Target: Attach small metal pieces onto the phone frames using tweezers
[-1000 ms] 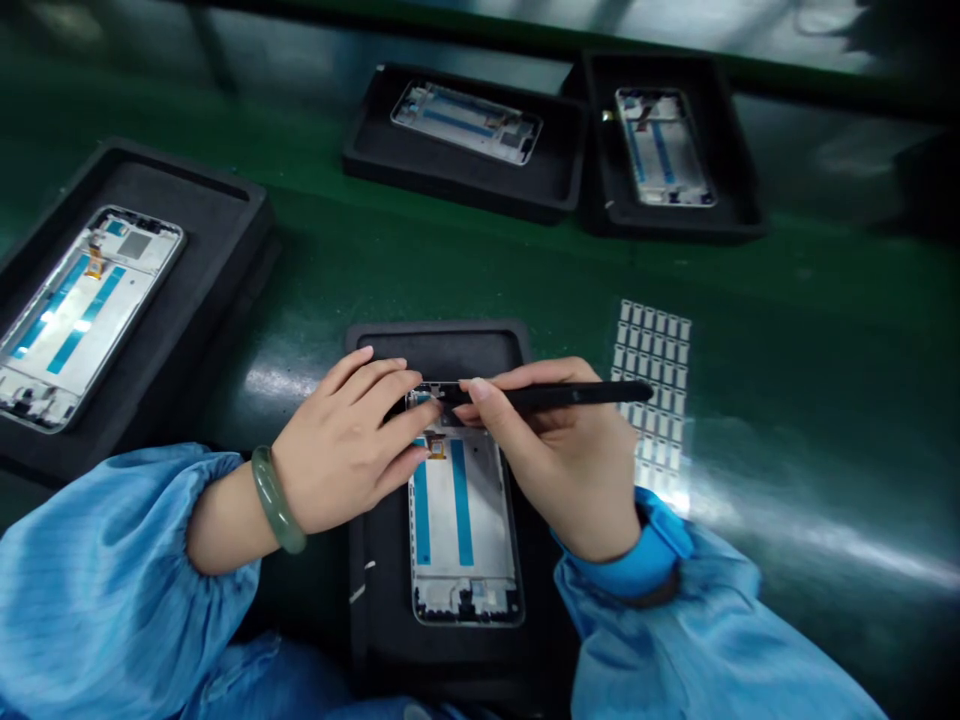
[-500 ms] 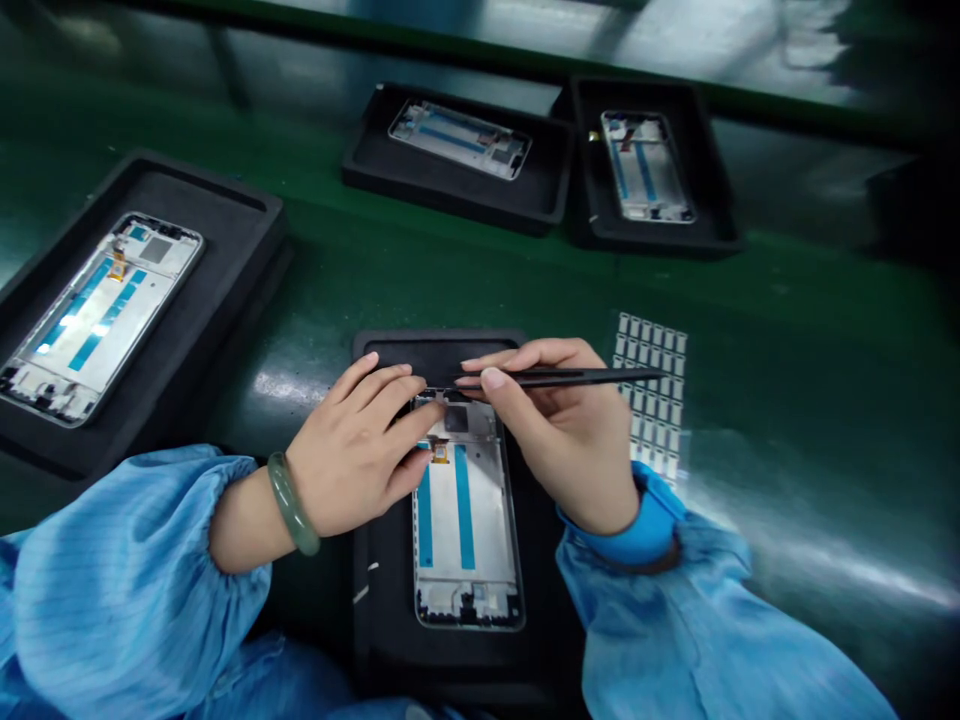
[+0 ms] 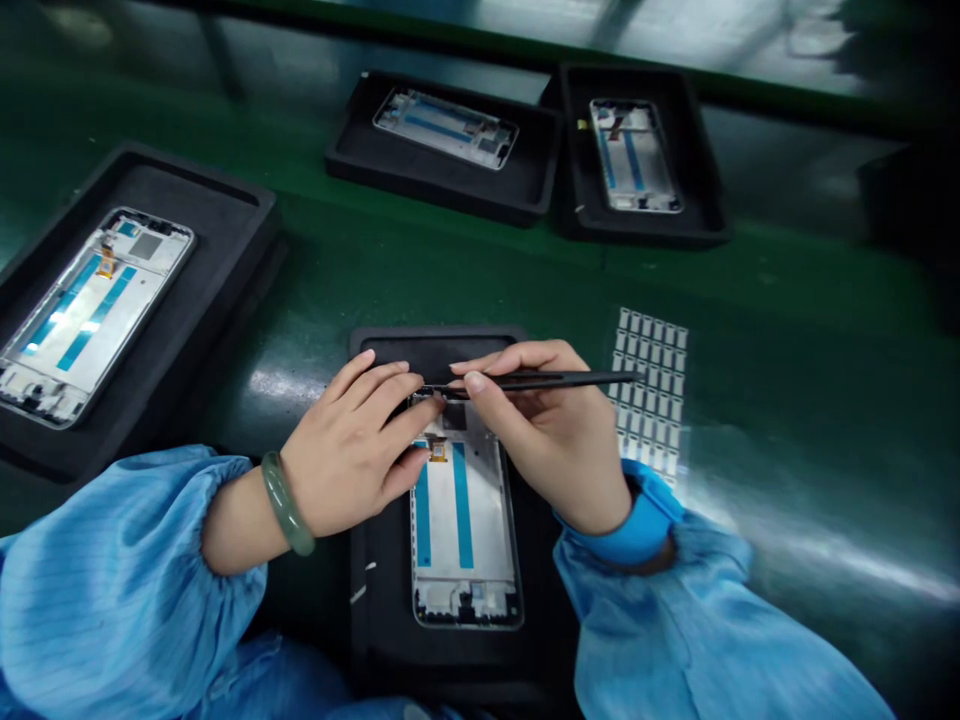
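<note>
A silver phone frame [image 3: 487, 510] with two blue strips and a small orange flex connector [image 3: 437, 452] lies in a black tray [image 3: 382, 640] in front of me. My left hand [image 3: 360, 440] rests over its upper left corner, fingers spread, the fingertips touching the top end. In my right hand [image 3: 551, 430] is a pair of black tweezers [image 3: 570, 380], pinched between thumb and fingers and held nearly level. Their tips point left to the frame's top edge, close to my left fingertips. Whether the tips grip anything is hidden by the fingers.
To the right lies a sheet of small pale stickers [image 3: 651, 390] in rows. Another black tray [image 3: 217, 215] with a phone frame [image 3: 97, 310] stands at the left. Two more trays, a left one [image 3: 442, 185] and a right one [image 3: 697, 220], each holding a phone frame, stand at the back.
My right hand and the tweezers have shifted slightly left, bringing the tips nearer my left fingers. My left hand stays almost in place. The view has shifted a little.
</note>
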The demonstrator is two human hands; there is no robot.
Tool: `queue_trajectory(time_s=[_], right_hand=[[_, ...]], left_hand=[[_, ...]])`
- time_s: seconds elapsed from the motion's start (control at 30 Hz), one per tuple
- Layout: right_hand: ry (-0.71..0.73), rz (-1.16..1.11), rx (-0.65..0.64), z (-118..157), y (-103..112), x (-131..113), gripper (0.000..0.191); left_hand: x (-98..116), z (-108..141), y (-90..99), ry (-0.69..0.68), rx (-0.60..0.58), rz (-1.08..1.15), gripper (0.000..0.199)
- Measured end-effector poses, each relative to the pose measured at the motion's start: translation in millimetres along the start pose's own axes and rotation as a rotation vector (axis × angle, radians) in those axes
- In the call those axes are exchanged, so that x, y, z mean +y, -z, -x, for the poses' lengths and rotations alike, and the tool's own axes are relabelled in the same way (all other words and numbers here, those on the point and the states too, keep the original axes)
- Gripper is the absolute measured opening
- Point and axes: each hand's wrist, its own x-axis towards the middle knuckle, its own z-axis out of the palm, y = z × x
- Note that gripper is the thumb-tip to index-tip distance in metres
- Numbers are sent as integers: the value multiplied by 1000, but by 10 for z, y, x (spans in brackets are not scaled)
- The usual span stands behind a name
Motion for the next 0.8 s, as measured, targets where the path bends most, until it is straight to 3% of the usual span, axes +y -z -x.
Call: queue_trajectory(time_s=[0.17, 0.37, 0.8], right_hand=[[44, 105, -11, 10, 6, 13, 15], [31, 34, 18, 7, 3, -1, 13], [60, 153, 2, 19, 13, 6, 14]], left_hand=[[0, 2, -2, 3, 5, 5, 37], [1, 6, -3, 4, 9, 9, 36], [5, 1, 3, 12, 6, 17, 36]])
